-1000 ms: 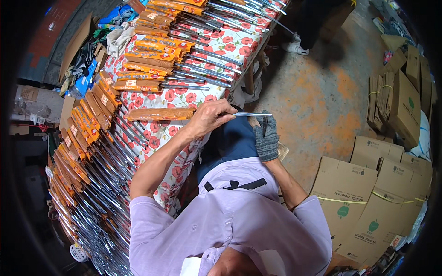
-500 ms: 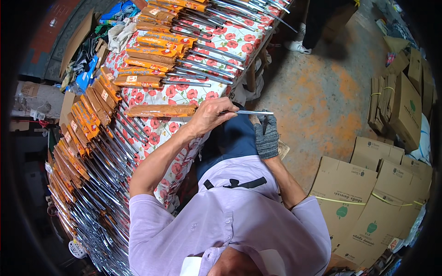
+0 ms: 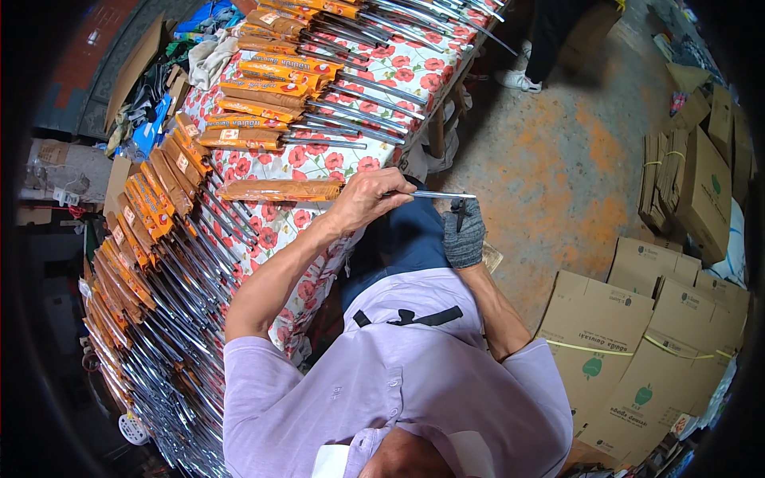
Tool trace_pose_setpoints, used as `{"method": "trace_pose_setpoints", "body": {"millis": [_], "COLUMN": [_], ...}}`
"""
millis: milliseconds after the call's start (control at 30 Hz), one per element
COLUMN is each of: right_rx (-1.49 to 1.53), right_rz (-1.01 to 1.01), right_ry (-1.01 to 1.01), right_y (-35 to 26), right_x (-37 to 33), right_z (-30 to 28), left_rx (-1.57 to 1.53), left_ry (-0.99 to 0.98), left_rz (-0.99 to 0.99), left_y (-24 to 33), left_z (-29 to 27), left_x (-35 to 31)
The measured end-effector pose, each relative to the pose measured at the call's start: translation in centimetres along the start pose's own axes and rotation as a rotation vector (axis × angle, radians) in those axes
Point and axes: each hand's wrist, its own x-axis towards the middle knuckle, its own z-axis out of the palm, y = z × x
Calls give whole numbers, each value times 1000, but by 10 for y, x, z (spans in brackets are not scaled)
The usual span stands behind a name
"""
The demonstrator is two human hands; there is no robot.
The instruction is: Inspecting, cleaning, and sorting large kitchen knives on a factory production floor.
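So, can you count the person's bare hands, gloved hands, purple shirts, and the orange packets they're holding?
Bare left hand: 1
Gloved right hand: 1
Purple shirt: 1
Held orange packet, with metal sticking out: 1
Total: 4
The packets on the table aren't counted; they overlap too much.

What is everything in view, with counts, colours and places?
Held packet: one, orange with silver rods, at left hand
Other packets: many, orange with silver rods, top to lower left
Tablecloth: one, white with red flowers, under packets
Cardboard: many, brown, right
White cloth: one, upper left
Dark item: one, unclear, at right hand
Another person: one, black trousers, top
Shirt: one, lilac, lower centre
Left hand: one, bare, gripping held packet
Right hand: one, grey-gloved, near rods
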Motion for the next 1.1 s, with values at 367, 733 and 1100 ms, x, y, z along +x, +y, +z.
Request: {"method": "trace_pose_setpoints", "body": {"millis": [367, 733, 1100], "right_rx": [29, 199, -5], "right_rz": [73, 306, -19], "right_ry": [-9, -14, -221], "right_y": [5, 55, -2], "right_x": [-10, -28, -5], "right_z": [-2, -8, 17], "left_rx": [80, 358, 761], "left_ry": [-25, -584, 162], "left_rz": [27, -106, -79], "left_y": [9, 39, -80], "left_z": [-1, -35, -88], "left_x": [0, -62, -32]}}
